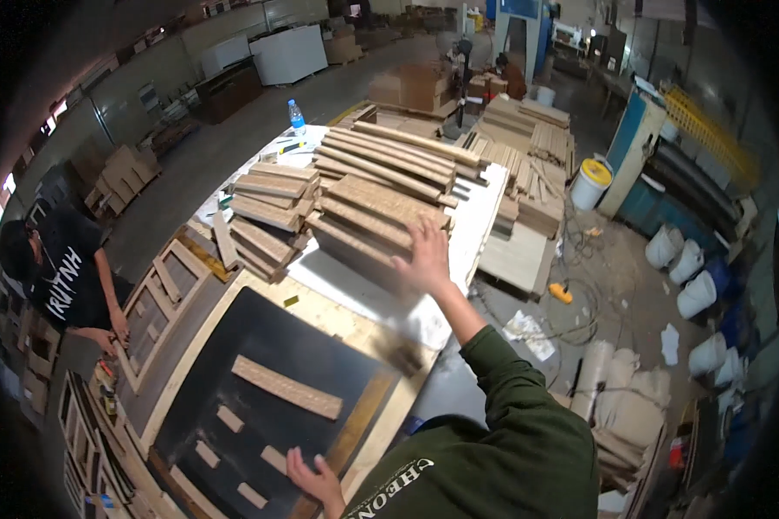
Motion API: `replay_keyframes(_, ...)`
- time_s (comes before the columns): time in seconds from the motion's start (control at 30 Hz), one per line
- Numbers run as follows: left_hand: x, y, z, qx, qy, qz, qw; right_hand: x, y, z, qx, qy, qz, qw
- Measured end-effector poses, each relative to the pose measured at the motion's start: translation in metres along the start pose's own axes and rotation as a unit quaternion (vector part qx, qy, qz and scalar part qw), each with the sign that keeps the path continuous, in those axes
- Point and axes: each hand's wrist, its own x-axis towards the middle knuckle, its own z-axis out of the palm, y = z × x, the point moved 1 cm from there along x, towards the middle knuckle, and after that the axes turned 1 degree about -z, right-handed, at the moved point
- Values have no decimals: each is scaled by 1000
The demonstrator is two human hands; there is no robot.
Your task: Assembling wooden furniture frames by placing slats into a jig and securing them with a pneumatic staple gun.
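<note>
My right hand (428, 257) reaches forward to the near end of a stack of wooden boards (381, 203), its fingers apart at the top board's edge. I cannot tell whether it grips that board. Low in the picture, my left hand (316, 483) has its fingers spread beside a small wood block (275, 459). A black panel (277, 333) inside a pale wooden frame lies under it. One long wooden strip (286, 387) rests across this panel, along with several short blocks (230, 419). A blurred dark object (400, 353) sits at the frame's right edge.
More stacked wood strips (268, 203) cover the table to the left, with a water bottle (296, 118) behind them. At the left a co-worker (69, 268) handles a wooden frame (160, 311). On the right floor are cables, a yellow tool (561, 292) and several white buckets (695, 293).
</note>
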Motion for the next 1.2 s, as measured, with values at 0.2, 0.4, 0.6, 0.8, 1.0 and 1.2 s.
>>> replay_keyframes(0.2, 17, 61, 54, 60, -136, 17, 989, 73, 55, 12, -22, -223, 9, 975)
replay_keyframes(0.4, 19, 90, 40, 112, -67, 2, 991, 101, 59, 3, -48, -271, -7, 961)
replay_keyframes(0.6, 21, 93, 42, 102, 0, 36, 994, 120, 52, -52, 36, -238, 29, 970)
replay_keyframes(0.8, 35, 95, 26, -47, 78, -9, 996, 54, 49, -60, 368, -236, 19, 899)
replay_keyframes(1.0, 102, 156, 27, -502, -86, -148, 848, -90, -46, 8, 561, -504, -99, 649)
replay_keyframes(1.2, 80, 146, 48, -527, -91, -261, 804, -190, -96, 26, 556, -558, -23, 616)
